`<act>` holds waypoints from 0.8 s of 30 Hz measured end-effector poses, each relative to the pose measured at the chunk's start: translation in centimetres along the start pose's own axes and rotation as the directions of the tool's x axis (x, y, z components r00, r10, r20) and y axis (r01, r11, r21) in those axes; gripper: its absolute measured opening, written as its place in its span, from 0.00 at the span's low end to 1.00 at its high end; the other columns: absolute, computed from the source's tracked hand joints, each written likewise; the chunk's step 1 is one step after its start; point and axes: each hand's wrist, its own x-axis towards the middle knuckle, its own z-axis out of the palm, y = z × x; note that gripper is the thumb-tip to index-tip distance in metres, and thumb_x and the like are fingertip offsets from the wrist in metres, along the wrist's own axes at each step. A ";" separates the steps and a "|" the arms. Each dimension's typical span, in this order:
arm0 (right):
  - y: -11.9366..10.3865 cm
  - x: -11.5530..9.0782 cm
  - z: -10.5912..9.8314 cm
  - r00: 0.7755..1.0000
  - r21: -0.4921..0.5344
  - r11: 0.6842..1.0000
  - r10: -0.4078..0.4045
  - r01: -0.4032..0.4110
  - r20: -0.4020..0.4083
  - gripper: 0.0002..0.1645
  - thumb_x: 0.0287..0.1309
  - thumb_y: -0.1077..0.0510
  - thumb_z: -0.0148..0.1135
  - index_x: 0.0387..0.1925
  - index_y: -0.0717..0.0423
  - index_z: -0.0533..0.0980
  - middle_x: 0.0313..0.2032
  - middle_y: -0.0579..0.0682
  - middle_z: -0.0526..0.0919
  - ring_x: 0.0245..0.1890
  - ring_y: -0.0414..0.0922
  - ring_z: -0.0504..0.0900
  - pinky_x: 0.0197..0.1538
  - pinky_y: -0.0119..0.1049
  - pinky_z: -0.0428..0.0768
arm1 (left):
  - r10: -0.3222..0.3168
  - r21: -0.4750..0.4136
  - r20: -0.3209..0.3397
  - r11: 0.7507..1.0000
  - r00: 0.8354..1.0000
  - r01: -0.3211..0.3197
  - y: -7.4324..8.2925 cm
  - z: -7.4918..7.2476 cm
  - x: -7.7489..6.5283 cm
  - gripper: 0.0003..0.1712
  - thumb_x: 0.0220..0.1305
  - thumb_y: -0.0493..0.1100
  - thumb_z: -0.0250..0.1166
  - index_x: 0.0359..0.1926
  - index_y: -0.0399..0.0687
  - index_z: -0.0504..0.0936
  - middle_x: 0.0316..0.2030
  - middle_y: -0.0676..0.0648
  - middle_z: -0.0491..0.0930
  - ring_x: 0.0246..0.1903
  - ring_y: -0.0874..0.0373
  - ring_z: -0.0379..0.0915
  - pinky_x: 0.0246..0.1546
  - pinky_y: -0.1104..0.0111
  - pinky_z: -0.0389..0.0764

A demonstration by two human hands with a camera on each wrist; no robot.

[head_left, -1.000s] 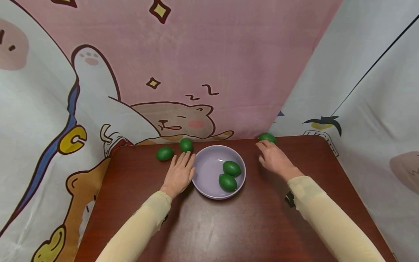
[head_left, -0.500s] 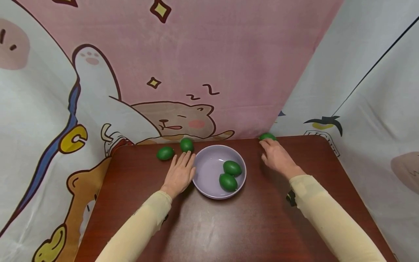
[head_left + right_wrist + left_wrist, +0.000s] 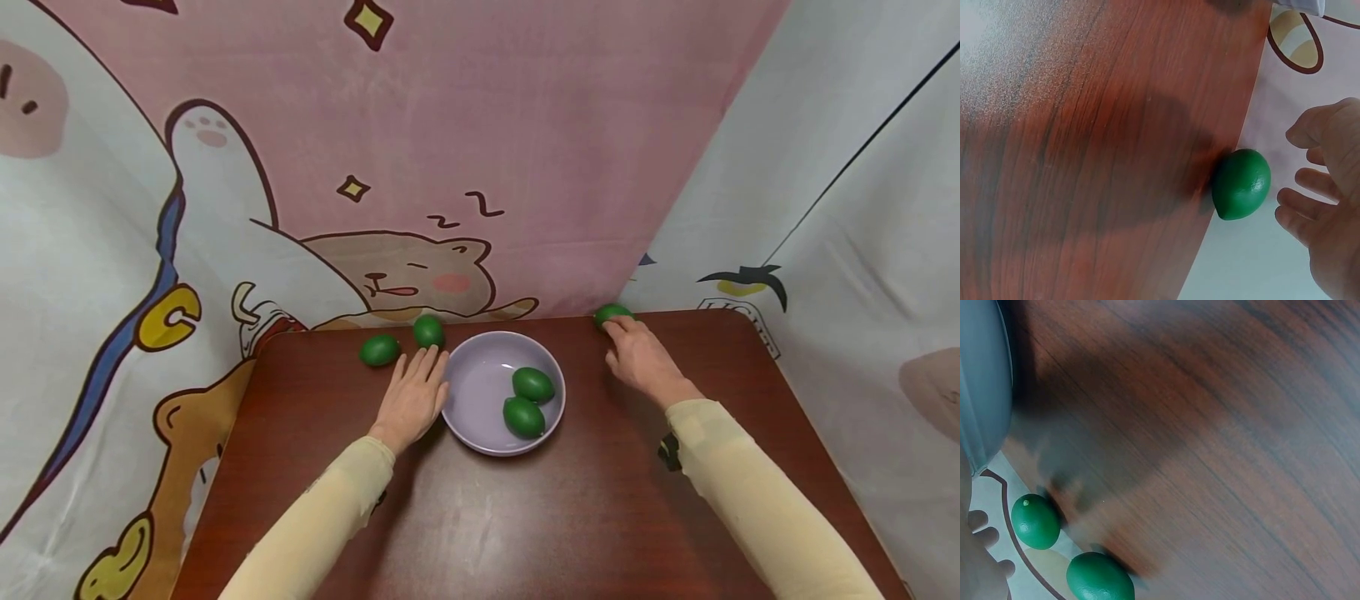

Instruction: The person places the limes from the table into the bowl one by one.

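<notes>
A lilac bowl (image 3: 476, 404) stands mid-table with two green limes (image 3: 533, 385) (image 3: 524, 417) inside. My left hand (image 3: 411, 400), fingers straight, lies over the bowl's left side; whether it touches the rim I cannot tell. Beyond its fingertips are two more limes (image 3: 428, 331) (image 3: 379, 350), both visible in the left wrist view, where the bowl (image 3: 982, 381) fills the upper left. At the table's back right sits a lime (image 3: 611, 314), partly covered by my right hand (image 3: 643, 358). In the right wrist view this lime (image 3: 1241, 184) is apart from the slightly bent, spread fingers, with nothing held.
The brown wooden table (image 3: 480, 525) ends at a back edge, close behind the outer limes. A printed cartoon cloth (image 3: 570, 167) hangs right behind that edge, with white cloth (image 3: 847, 292) on the right side.
My right hand has shifted a little to the right beside the back-right lime, showing more of it. The left hand, bowl and limes stay where they were.
</notes>
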 end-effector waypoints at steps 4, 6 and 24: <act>0.3 0.0 0.1 1.000 -0.004 1.000 0.017 -0.017 0.014 0.29 0.64 0.65 0.59 0.64 0.74 0.70 0.64 0.72 0.71 0.62 0.70 0.72 0.66 0.62 0.71 | 0.000 0.001 -0.004 1.000 1.000 0.000 0.0 0.0 0.1 0.32 0.80 0.51 0.50 0.77 0.43 0.65 0.75 0.38 0.64 0.74 0.41 0.60 0.74 0.43 0.58; 0.4 0.0 0.2 1.000 -0.004 1.000 0.024 -0.023 0.016 0.29 0.65 0.65 0.59 0.65 0.74 0.70 0.64 0.72 0.71 0.62 0.70 0.72 0.66 0.62 0.71 | -0.002 0.000 -0.002 1.000 1.000 0.002 0.0 0.1 0.1 0.31 0.80 0.51 0.50 0.77 0.43 0.65 0.75 0.38 0.64 0.74 0.41 0.60 0.74 0.42 0.58; 0.9 -0.1 1.1 0.997 0.004 0.997 0.075 -0.075 0.007 0.30 0.66 0.64 0.59 0.66 0.75 0.69 0.67 0.74 0.67 0.66 0.72 0.67 0.67 0.66 0.69 | -0.014 -0.008 0.006 1.000 1.000 0.014 0.1 0.1 -0.1 0.31 0.81 0.51 0.49 0.78 0.44 0.63 0.76 0.38 0.64 0.75 0.42 0.59 0.76 0.44 0.56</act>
